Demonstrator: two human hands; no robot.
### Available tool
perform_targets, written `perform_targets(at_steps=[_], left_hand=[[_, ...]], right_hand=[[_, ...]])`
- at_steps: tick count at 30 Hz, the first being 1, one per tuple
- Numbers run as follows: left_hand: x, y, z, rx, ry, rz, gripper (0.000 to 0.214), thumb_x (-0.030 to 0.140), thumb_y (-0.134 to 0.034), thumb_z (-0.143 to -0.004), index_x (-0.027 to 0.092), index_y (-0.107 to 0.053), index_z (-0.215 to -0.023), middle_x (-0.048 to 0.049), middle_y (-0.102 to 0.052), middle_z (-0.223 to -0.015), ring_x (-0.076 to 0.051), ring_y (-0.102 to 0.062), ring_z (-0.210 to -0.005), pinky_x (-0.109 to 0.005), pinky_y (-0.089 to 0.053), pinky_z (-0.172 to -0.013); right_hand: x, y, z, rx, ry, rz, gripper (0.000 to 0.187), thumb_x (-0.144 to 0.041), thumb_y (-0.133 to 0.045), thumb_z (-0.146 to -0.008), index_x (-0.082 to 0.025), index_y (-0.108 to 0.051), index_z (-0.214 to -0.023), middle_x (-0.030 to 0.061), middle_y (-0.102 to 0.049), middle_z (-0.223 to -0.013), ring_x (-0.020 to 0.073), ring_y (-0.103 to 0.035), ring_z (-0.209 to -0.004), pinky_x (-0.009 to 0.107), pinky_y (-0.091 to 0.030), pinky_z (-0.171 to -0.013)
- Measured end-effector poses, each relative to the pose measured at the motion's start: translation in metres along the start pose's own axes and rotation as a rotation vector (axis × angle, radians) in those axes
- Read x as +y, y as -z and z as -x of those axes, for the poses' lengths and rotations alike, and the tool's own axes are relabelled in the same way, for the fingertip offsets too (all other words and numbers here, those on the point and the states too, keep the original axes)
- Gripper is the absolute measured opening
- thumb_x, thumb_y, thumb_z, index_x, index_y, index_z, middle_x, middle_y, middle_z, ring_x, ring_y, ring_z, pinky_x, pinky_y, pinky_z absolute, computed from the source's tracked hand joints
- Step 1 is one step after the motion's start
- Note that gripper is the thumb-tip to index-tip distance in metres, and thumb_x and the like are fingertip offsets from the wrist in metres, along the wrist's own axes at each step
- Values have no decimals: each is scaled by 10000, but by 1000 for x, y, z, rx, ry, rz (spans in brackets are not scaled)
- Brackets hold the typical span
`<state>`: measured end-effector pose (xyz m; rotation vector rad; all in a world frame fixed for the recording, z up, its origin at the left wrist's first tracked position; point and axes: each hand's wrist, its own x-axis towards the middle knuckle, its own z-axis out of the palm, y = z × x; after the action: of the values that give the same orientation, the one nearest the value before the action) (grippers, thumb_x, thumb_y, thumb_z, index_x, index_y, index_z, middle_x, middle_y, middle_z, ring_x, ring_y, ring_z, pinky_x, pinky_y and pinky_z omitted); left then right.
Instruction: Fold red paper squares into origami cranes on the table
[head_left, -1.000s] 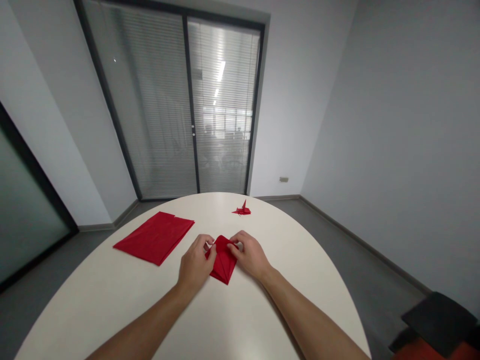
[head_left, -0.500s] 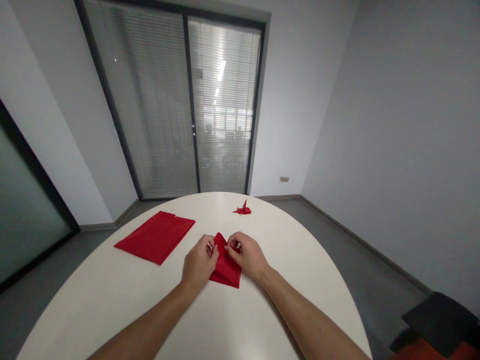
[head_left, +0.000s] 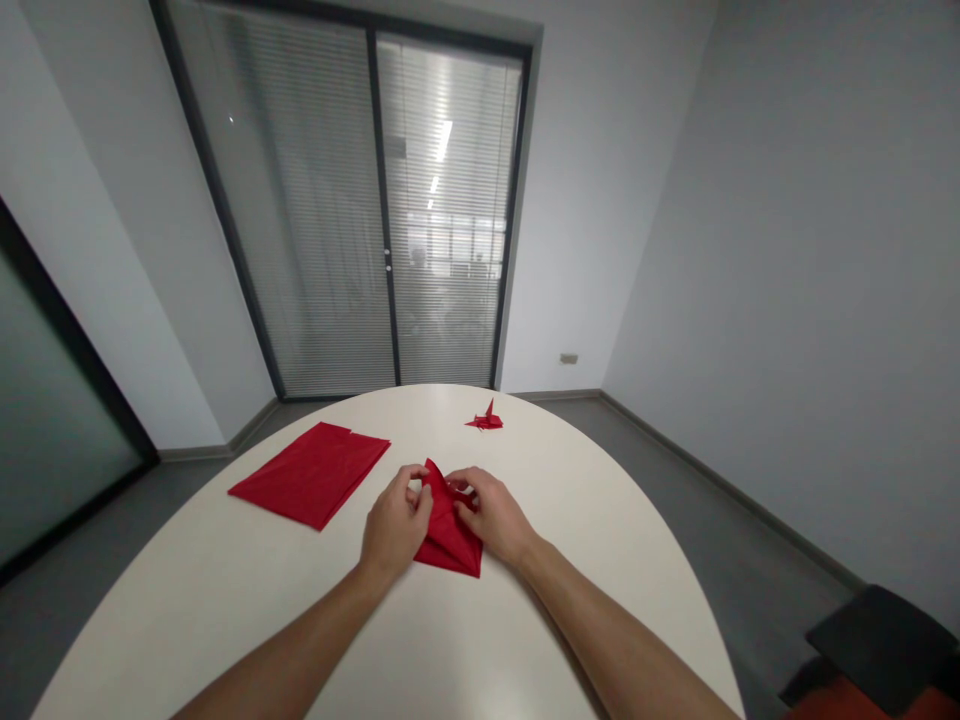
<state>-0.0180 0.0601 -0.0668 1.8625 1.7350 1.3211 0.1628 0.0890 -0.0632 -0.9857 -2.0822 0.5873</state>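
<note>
Between my hands is a partly folded sheet of red paper (head_left: pixel 450 545), resting on the white table with its far tip raised. My left hand (head_left: pixel 397 518) pinches the paper's left edge near that tip, thumb and fingers curled. On the other side my right hand (head_left: pixel 495 515) grips the right edge, the thumb over a fold. The fingers cover parts of both edges. Farther back on the table sits a small folded red paper crane (head_left: pixel 486 420).
A stack of red paper sheets (head_left: pixel 311 475) lies to the left on the round white table (head_left: pixel 225 610). A dark chair (head_left: pixel 885 640) stands on the floor at the lower right. Beyond the table are glass panels with blinds (head_left: pixel 330 220).
The raised tip of the paper has shifted slightly left and up. My left hand has drawn a little left, and the paper's folds look more spread. The stack and crane stay put.
</note>
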Motion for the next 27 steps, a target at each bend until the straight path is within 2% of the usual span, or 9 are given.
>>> perform_targets(at_steps=[6, 11, 14, 19, 21, 25, 27], left_hand=[[-6, -4, -3, 10, 47, 16, 238, 272, -533, -898, 232, -605, -1121, 12, -654, -724, -176, -626, -638, -277, -460, -643], [-5, -3, -3, 15, 71, 8, 266, 291, -551, -884, 225, -586, -1140, 38, -602, -643, -170, -591, -569, -265, -436, -595], [-2, -2, -2, 16, 50, 18, 275, 288, -544, -883, 225, -578, -1148, 24, -632, -699, -168, -611, -602, -270, -450, -621], [0, -1, -2, 25, 52, 115, 372, 258, -531, -859, 232, -520, -1229, -1, -666, -860, -158, -636, -646, -263, -463, -616], [-3, -2, -4, 16, 67, 161, 326, 263, -521, -858, 221, -538, -1182, 0, -659, -835, -152, -619, -604, -256, -451, -577], [-11, -5, -7, 13, 105, 174, 197, 275, -528, -855, 211, -560, -1039, 43, -590, -655, -148, -556, -510, -247, -407, -524], [-13, -5, -7, 32, 110, 201, 174, 315, -530, -875, 212, -557, -1012, 24, -628, -728, -140, -561, -516, -250, -415, -531]], right_hand=[[1, -1, 2, -42, 33, -7, 539, 35, -533, -718, -229, -613, -1181, 50, -656, -1111, 203, -609, -1034, 341, -507, -917], [0, -3, 1, 21, -43, 67, 514, -2, -566, -747, -212, -591, -1216, 61, -658, -1083, 204, -621, -976, 335, -506, -884], [-1, -3, 1, 47, -104, 129, 463, -21, -573, -772, -205, -603, -1196, 58, -674, -1031, 200, -630, -927, 328, -501, -862], [-3, -1, 1, 24, -70, 182, 441, -3, -544, -782, -205, -618, -1166, 51, -678, -984, 190, -626, -873, 311, -494, -837], [-4, -1, 0, 29, -55, 176, 453, 1, -543, -774, -213, -616, -1166, 50, -672, -1000, 188, -622, -876, 310, -493, -837], [-6, -5, 0, 22, -31, 145, 499, 15, -545, -745, -223, -606, -1179, 41, -658, -1008, 187, -614, -885, 311, -491, -835], [-8, -7, 0, 10, -40, 132, 508, 12, -556, -744, -229, -601, -1190, 35, -657, -1007, 183, -613, -874, 309, -489, -827]])
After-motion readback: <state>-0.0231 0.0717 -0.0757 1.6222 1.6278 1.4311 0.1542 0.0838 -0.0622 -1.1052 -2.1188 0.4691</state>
